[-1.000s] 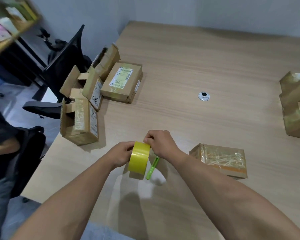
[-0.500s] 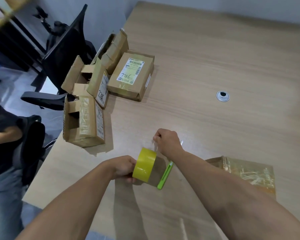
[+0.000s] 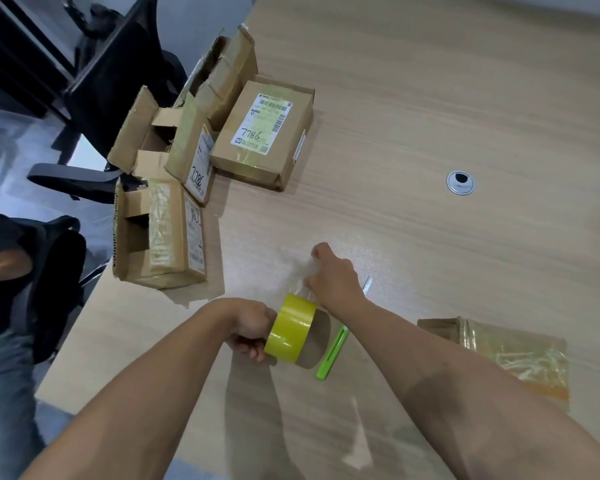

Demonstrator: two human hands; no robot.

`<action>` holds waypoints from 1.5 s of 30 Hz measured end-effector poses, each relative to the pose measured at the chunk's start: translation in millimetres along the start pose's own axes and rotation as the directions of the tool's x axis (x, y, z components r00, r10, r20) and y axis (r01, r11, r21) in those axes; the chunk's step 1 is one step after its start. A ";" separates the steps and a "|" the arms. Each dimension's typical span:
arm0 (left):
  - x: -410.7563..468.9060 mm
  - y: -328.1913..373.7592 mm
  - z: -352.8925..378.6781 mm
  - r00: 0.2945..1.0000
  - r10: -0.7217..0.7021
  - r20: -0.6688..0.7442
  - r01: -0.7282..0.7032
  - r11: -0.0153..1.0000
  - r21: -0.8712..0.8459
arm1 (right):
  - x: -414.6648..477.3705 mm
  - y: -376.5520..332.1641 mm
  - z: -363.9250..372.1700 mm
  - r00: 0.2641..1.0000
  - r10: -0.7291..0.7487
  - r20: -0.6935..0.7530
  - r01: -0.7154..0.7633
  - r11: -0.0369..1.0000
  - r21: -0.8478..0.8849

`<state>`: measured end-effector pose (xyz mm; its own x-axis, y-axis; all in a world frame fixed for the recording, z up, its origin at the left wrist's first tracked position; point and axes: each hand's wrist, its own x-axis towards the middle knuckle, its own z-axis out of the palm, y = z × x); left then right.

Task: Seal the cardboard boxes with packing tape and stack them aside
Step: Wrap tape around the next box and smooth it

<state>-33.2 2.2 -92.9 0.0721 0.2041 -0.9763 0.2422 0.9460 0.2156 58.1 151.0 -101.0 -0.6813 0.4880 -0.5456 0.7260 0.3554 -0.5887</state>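
Our right hand (image 3: 333, 278) has its fingers (image 3: 317, 252) pinched together on the free end of a clear strip of tape (image 3: 300, 275), which stretches from the hand back to the roll. Our left hand (image 3: 252, 327) has its fingers (image 3: 253, 351) curled tight around the far side of the yellow tape roll (image 3: 291, 329), holding it on edge just above the desk (image 3: 430, 116), with the brown inner core facing right. The two hands are near each other, left one closer to us, right one further out.

Just right of the roll, a green utility knife (image 3: 333, 351) lies on the desk, partly hidden under our right forearm; its metal tip shows beyond the wrist.

To the right, close to our right arm, a flat cardboard box (image 3: 499, 351) wrapped in glossy tape lies on the desk. Well apart on the left, a cluster of boxes sits by the desk's edge: the nearest box (image 3: 163, 237) has an open torn flap, a closed box with a label reading 7786 (image 3: 264, 133) lies flat further away, and between and behind them other opened boxes (image 3: 187, 133) lean against each other.

A round cable port (image 3: 460, 181) is set into the desk further out. A black chair (image 3: 111, 64) stands beyond the desk's left edge.
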 end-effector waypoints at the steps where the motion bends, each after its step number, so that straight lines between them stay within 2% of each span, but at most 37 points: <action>1: 0.1 1.5 -0.8 1.000 -0.018 0.006 0.018 1.000 0.026 | 0.3 -0.2 0.0 1.000 -0.009 0.002 0.009 0.999 -0.035; 4: -0.6 3.8 -0.5 0.998 -0.058 0.002 0.058 0.996 0.072 | 1.7 -1.1 -0.3 1.000 -0.024 -0.007 0.024 0.997 -0.071; 8: 0.8 5.1 -1.1 0.997 -0.075 -0.027 0.078 0.990 0.118 | 2.9 2.8 -6.0 0.999 0.042 -0.019 -0.043 0.998 -0.048; 12: -0.3 4.8 -3.4 0.997 -0.060 -0.056 0.063 0.996 0.066 | 1.1 4.7 -4.1 1.000 0.012 -0.022 -0.014 0.998 -0.062; 16: -3.0 4.9 -13.1 0.985 -0.096 -0.143 0.102 0.994 0.032 | -0.9 4.1 -9.2 0.999 0.042 -0.004 -0.042 0.999 -0.014; 19: -15.2 8.2 -25.6 0.954 -0.079 -0.288 0.118 0.986 0.121 | -7.7 7.2 -15.6 1.000 0.029 0.006 -0.028 0.998 -0.050; 21: -28.1 17.2 -30.8 0.885 0.008 -0.466 0.111 0.967 0.228 | -11.1 9.0 -18.3 0.999 0.029 0.020 -0.029 1.000 -0.008; 23: -39.6 28.8 -30.9 0.808 0.085 -0.583 0.083 0.963 0.255 | -16.6 9.8 -22.0 1.000 0.012 0.026 -0.013 1.000 0.021; 27: -51.4 46.0 -26.7 0.588 0.176 -0.790 -0.130 0.984 0.123 | -34.8 10.9 -34.9 0.999 -0.053 -0.002 0.053 0.998 0.017; 31: -64.2 77.7 -0.1 0.380 0.262 -0.887 -0.342 0.931 0.128 | -55.4 14.3 -60.1 0.987 -0.125 -0.102 0.126 0.992 0.004; 33: -67.5 99.7 22.8 0.342 0.314 -0.886 -0.443 0.885 0.142 | -68.1 22.3 -76.2 0.976 -0.126 -0.175 0.131 0.991 0.015; 36: -58.5 126.1 55.0 0.391 0.361 -0.846 -0.536 0.837 0.109 | -88.0 42.0 -97.4 0.958 -0.119 -0.260 0.121 0.993 -0.010; 41: -34.5 159.4 106.3 0.555 0.344 -0.758 -0.615 0.783 -0.094 | -120.2 82.1 -123.1 0.917 -0.139 -0.373 0.132 0.990 -0.045; 45: -23.1 178.1 136.4 0.589 0.305 -0.748 -0.618 0.766 -0.174 | -138.0 109.4 -137.0 0.879 -0.159 -0.449 0.141 0.987 -0.075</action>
<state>140.2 131.6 -29.4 -0.6078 0.5973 -0.5232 -0.0276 0.6426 0.7657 244.3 231.8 -8.4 -0.6728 0.7304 -0.1179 0.6280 0.4795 -0.6129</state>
